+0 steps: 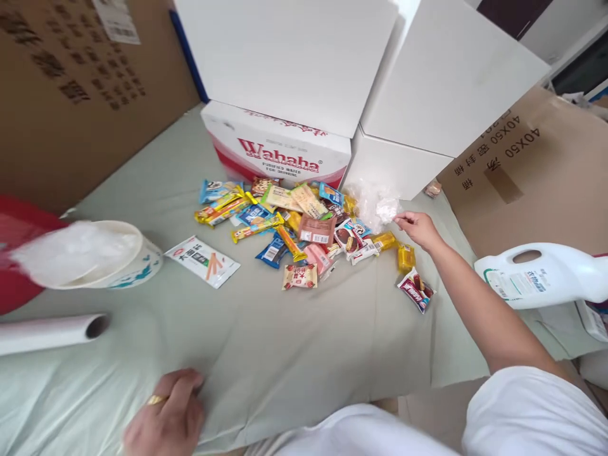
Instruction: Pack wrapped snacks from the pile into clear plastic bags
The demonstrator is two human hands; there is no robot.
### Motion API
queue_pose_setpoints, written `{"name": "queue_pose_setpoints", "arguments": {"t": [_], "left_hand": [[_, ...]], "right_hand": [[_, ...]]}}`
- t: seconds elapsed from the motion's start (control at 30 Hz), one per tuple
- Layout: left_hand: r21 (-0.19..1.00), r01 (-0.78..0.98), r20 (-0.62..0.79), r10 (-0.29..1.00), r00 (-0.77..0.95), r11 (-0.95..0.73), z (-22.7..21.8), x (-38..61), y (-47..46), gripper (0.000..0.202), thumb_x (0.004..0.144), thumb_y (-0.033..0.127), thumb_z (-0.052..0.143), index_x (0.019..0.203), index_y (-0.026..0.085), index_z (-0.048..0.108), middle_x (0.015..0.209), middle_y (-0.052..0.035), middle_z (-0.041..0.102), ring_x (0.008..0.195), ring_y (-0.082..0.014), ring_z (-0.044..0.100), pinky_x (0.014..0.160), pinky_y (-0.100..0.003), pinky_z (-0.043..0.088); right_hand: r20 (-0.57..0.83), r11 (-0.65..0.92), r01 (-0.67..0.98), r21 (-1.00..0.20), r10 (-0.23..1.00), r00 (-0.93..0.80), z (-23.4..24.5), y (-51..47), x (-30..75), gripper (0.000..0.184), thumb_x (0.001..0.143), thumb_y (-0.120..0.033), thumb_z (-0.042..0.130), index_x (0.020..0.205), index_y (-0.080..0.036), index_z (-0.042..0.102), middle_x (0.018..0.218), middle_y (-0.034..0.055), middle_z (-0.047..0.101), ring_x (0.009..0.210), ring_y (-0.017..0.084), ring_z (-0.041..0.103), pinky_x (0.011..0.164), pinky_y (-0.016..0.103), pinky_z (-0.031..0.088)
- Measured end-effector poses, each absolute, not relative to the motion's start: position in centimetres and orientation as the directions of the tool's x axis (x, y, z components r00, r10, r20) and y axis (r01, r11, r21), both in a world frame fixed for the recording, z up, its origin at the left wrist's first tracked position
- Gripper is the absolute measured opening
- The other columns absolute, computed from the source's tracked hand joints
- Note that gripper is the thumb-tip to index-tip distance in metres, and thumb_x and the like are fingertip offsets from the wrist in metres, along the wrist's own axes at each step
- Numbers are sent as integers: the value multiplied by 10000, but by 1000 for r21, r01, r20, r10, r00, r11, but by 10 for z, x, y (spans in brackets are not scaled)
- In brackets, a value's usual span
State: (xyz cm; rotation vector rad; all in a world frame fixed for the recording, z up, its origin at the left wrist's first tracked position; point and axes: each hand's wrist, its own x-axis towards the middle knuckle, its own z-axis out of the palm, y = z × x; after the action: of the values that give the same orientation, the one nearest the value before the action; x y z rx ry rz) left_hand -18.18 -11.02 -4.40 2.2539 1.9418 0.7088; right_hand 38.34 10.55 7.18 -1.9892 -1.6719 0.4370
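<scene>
My right hand point(418, 228) reaches out to the right side of a pile of wrapped snacks point(304, 225) and pinches the edge of a crumpled clear plastic bag point(375, 202). My left hand point(166, 415), with a gold ring on one finger, rests curled on the pale green cloth point(266, 342) near the front edge and holds nothing I can see. A white snack packet point(203, 259) lies apart to the left of the pile, and a red-and-white one point(415, 289) lies apart under my right forearm.
A white tub point(102, 256) lined with plastic stands at the left beside something red point(16, 253). A white roll point(47, 332) lies at front left. A Wahaha carton point(275, 149) and white boxes point(441, 82) stand behind the pile. Cardboard boxes flank both sides. A white jug point(541, 275) lies at right.
</scene>
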Motion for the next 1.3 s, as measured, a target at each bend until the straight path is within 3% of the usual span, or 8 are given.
{"name": "queue_pose_setpoints", "arguments": {"t": [0.17, 0.3, 0.47, 0.63, 0.8, 0.93, 1.1, 1.3], "left_hand": [[244, 936, 385, 911, 146, -253, -44, -174, -108, 190, 853, 81, 464, 846, 224, 588, 862, -10, 712, 580, -163, 615, 554, -279, 423], [204, 940, 435, 885, 163, -273, -35, -170, -106, 219, 862, 64, 444, 811, 214, 594, 822, 0, 704, 586, -153, 606, 592, -275, 436], [189, 947, 457, 877, 151, -261, -32, -166, -106, 235, 864, 57, 436, 786, 210, 596, 808, 5, 700, 572, -146, 584, 587, -274, 413], [172, 953, 453, 879, 148, -250, -33, -165, -105, 231, 848, 62, 443, 763, 206, 604, 797, 6, 698, 559, -141, 568, 579, -276, 399], [154, 946, 509, 843, 172, -286, -32, -164, -103, 228, 831, 45, 433, 746, 201, 577, 750, 4, 658, 564, -143, 557, 555, -275, 388], [197, 927, 548, 820, 165, -318, -34, -165, -104, 236, 847, 38, 427, 755, 202, 569, 743, 10, 652, 557, -137, 546, 575, -268, 397], [265, 916, 545, 830, 114, -300, -38, -167, -103, 228, 855, 45, 435, 769, 203, 576, 780, 13, 674, 590, -132, 582, 581, -257, 392], [206, 949, 493, 863, 111, -240, -40, -163, -101, 235, 857, 74, 438, 747, 196, 607, 762, 1, 674, 569, -142, 562, 545, -274, 362]], "right_hand": [[183, 60, 923, -380, 983, 11, 62, 149, 331, 513, 755, -143, 661, 1262, -219, 687, 1274, 110, 651, 1100, 272, 588, 955, 387, 471], [191, 38, 967, -253, 981, 12, 54, 164, 319, 374, 794, -124, 605, 1141, -188, 731, 1186, 139, 696, 1114, 305, 588, 965, 417, 466], [273, -56, 945, -323, 950, 149, 56, 163, 335, 329, 889, -175, 455, 1091, -129, 711, 1056, 130, 724, 902, 230, 637, 903, 366, 489], [257, -45, 911, -410, 953, 162, 53, 169, 339, 424, 760, -167, 624, 1178, -171, 695, 1165, 89, 709, 760, 167, 602, 865, 321, 483], [260, -90, 836, -541, 928, 268, 34, 175, 328, 136, 745, -181, 607, 831, -174, 713, 817, 61, 711, 784, 209, 602, 815, 329, 467], [314, -79, 735, -674, 870, 381, 29, 156, 334, 161, 829, -279, 536, 890, -195, 660, 882, 55, 696, 792, 196, 607, 761, 312, 488], [252, -67, 596, -800, 865, 435, 39, 125, 354, 148, 840, -311, 563, 930, -203, 612, 816, 13, 642, 577, 131, 530, 568, 269, 467], [171, -70, 494, -866, 888, 426, 37, 141, 342, 112, 785, -251, 665, 852, -172, 622, 743, -13, 612, 534, 95, 500, 532, 247, 447]]}}
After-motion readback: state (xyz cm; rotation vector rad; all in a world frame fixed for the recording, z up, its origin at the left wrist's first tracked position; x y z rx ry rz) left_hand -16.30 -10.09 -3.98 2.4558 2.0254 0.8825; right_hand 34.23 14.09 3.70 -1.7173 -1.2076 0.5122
